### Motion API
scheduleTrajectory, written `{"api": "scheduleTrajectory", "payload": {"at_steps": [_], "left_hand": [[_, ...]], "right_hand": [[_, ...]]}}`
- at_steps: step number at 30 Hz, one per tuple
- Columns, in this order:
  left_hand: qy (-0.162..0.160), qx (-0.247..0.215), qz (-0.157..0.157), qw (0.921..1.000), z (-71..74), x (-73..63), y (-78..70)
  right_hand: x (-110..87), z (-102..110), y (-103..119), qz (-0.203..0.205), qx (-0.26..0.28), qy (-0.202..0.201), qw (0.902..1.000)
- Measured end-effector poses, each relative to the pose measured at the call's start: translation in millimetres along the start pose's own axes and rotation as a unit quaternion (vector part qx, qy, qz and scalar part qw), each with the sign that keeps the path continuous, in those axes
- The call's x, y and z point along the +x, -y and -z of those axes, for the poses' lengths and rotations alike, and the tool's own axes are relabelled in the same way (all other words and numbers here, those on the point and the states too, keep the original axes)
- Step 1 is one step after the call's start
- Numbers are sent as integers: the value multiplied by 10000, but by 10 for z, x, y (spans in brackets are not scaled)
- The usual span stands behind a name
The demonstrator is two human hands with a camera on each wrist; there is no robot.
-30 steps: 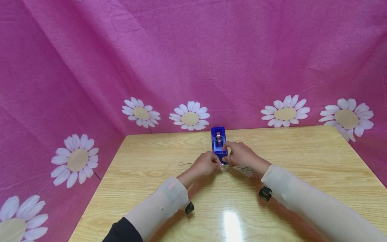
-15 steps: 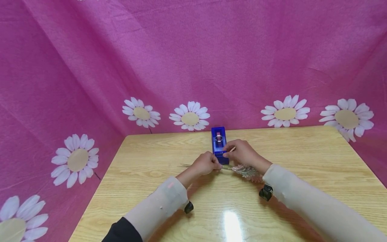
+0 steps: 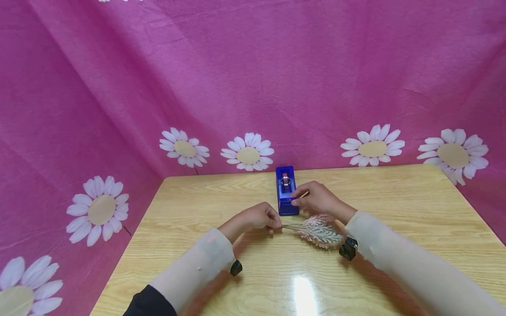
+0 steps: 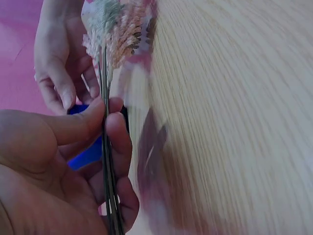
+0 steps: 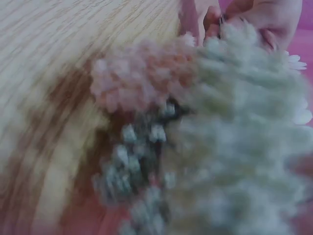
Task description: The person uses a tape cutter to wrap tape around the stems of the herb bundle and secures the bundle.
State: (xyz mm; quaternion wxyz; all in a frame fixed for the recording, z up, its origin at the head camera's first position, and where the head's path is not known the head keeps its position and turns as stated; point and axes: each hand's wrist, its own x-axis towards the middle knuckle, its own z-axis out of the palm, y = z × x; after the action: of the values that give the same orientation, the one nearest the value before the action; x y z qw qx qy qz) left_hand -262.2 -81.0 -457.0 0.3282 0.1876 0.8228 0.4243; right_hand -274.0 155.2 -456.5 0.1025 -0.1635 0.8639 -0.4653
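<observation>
In the head view, a bunch of artificial flowers (image 3: pixel 319 231) with pink and pale green heads points right, just above the table. My left hand (image 3: pixel 261 217) pinches its thin dark stems (image 4: pixel 106 142) between thumb and fingers, as the left wrist view shows close up. A blue tape dispenser (image 3: pixel 282 193) stands beyond the bunch near the table's far edge. My right hand (image 3: pixel 318 197) holds the dispenser at its front right corner with thumb and index finger; whether tape lies between them is too small to tell. Flower heads (image 5: pixel 234 117) fill most of the right wrist view, blurred.
The light wooden table (image 3: pixel 213 193) ends just behind the dispenser. A pink cloth (image 3: pixel 253 87) with large white daisies hangs behind and to the left. Dark wrist cameras (image 3: pixel 348 249) sit under both sleeves.
My left hand has drawn the bunch left and toward me, away from the dispenser's front, so the flower heads now show fully. My right hand has moved little and stays at the dispenser.
</observation>
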Motion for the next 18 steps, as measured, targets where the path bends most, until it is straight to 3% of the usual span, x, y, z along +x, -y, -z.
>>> {"api": "scheduleTrajectory", "payload": {"at_steps": [6,10,18], "left_hand": [[362,-133,9,9993,136,-82,114],[356,-421,136,9984,210,-162,185],[338,-887,25,9955,364,-340,310]], "right_hand": [[6,-5,-68,-114,631,144,9978],[21,-1,-95,-259,987,242,9945],[58,17,-111,-86,444,167,9988]]}}
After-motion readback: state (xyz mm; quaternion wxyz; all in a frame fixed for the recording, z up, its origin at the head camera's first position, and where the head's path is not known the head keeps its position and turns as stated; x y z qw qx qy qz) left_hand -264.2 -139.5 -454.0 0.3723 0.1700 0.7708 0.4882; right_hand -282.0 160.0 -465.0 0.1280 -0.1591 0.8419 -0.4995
